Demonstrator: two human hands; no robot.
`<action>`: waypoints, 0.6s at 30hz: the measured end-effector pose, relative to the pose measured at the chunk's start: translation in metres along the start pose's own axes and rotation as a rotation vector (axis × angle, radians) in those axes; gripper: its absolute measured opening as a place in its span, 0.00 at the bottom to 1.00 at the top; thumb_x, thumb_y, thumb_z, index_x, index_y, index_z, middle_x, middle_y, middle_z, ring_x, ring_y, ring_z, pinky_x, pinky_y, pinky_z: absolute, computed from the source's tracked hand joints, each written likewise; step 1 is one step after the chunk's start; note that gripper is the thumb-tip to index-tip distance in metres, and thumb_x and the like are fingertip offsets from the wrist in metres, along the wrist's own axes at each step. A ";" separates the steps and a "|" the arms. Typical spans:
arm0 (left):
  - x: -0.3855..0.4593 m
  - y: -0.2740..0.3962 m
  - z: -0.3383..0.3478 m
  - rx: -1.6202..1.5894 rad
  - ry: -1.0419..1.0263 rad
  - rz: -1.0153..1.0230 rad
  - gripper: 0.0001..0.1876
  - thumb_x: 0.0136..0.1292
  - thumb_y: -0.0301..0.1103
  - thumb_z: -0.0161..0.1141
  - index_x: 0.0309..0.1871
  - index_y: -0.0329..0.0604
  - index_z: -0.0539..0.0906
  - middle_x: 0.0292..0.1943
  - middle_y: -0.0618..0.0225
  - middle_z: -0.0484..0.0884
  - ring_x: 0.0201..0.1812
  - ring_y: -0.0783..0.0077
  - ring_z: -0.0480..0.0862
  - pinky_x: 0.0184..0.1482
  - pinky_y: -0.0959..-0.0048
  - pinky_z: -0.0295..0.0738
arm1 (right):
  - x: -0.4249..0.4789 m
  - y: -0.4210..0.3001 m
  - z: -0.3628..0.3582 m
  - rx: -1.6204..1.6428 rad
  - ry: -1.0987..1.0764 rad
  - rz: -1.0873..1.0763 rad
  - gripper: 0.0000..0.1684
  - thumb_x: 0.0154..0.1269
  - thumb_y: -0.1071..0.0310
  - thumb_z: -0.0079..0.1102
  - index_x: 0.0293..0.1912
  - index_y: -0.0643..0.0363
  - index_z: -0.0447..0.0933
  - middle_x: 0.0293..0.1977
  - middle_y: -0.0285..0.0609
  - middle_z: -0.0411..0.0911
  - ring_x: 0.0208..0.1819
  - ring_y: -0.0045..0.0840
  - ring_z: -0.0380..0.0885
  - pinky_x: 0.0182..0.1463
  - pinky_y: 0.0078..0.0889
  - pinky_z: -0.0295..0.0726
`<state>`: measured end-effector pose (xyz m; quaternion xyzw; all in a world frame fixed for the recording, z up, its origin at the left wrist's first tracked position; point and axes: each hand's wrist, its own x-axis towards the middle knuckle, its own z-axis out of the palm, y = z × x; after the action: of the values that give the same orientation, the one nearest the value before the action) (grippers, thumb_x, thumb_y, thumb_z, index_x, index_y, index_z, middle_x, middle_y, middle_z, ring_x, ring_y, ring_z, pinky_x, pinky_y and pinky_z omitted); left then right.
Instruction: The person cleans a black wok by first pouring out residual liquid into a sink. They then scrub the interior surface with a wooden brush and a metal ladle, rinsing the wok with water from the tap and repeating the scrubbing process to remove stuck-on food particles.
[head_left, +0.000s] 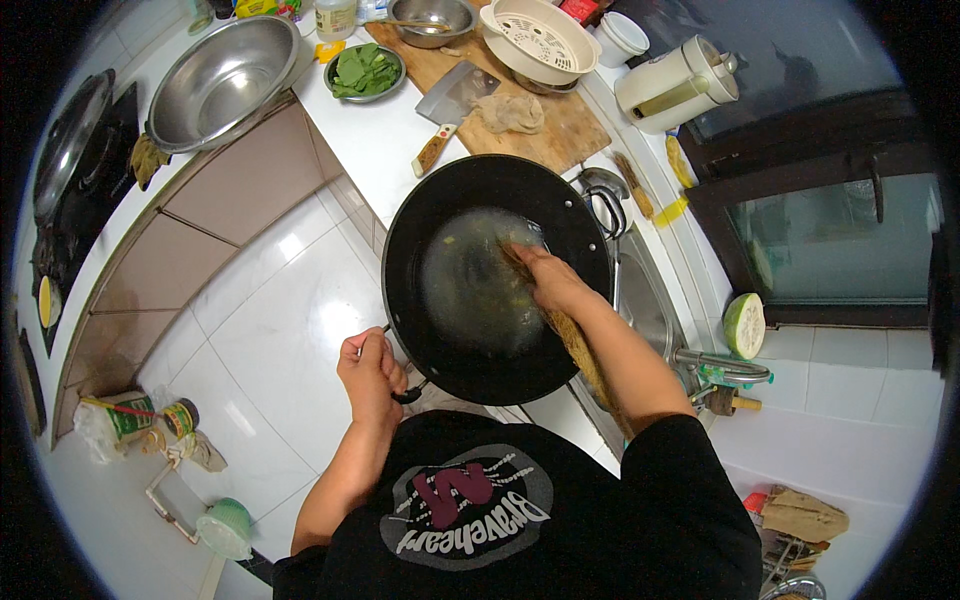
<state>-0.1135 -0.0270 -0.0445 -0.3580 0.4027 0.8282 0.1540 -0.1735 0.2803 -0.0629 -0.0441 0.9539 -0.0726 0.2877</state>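
A large black wok (480, 375) with cloudy water in its bottom is in front of me, over the counter's edge beside the sink. My left hand (371, 371) is closed on the wok's near handle (407, 395). With my right hand (553, 277) I hold a long, brown, fibrous scrubber (574, 345), probably a dried loofah or brush. One end touches the water inside the wok, and its other end lies along my forearm. The wok's far handle (616, 212) points towards the sink side.
Beyond the wok lie a wooden cutting board (577, 139), a cleaver (457, 94) and a cloth (510, 112). A bowl of green leaves (366, 73) and a steel basin (225, 82) stand farther left. On the right are the sink (645, 292), a faucet (724, 366) and a cut melon (745, 326).
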 end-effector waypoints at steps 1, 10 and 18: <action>0.000 0.000 0.000 -0.008 -0.001 0.000 0.07 0.67 0.33 0.53 0.38 0.43 0.68 0.13 0.73 0.63 0.09 0.80 0.56 0.10 0.78 0.50 | -0.001 0.002 0.003 0.035 0.051 -0.025 0.55 0.48 0.79 0.63 0.72 0.49 0.44 0.70 0.51 0.46 0.55 0.47 0.73 0.54 0.41 0.76; -0.002 0.002 -0.001 -0.014 -0.023 -0.009 0.06 0.68 0.32 0.52 0.37 0.41 0.68 0.13 0.72 0.64 0.08 0.81 0.56 0.10 0.78 0.50 | 0.027 0.023 0.038 -0.139 -0.126 0.243 0.42 0.55 0.74 0.57 0.67 0.59 0.50 0.66 0.55 0.54 0.56 0.45 0.72 0.56 0.42 0.74; -0.003 0.002 0.001 -0.013 -0.010 -0.002 0.07 0.68 0.32 0.52 0.37 0.41 0.68 0.13 0.71 0.64 0.08 0.81 0.56 0.10 0.78 0.50 | 0.032 -0.038 0.048 -0.155 -0.192 0.106 0.27 0.64 0.72 0.44 0.62 0.67 0.56 0.53 0.60 0.71 0.47 0.48 0.78 0.44 0.46 0.79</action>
<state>-0.1133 -0.0269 -0.0411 -0.3554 0.3959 0.8325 0.1546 -0.1721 0.2330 -0.1138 -0.0225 0.9258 0.0211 0.3769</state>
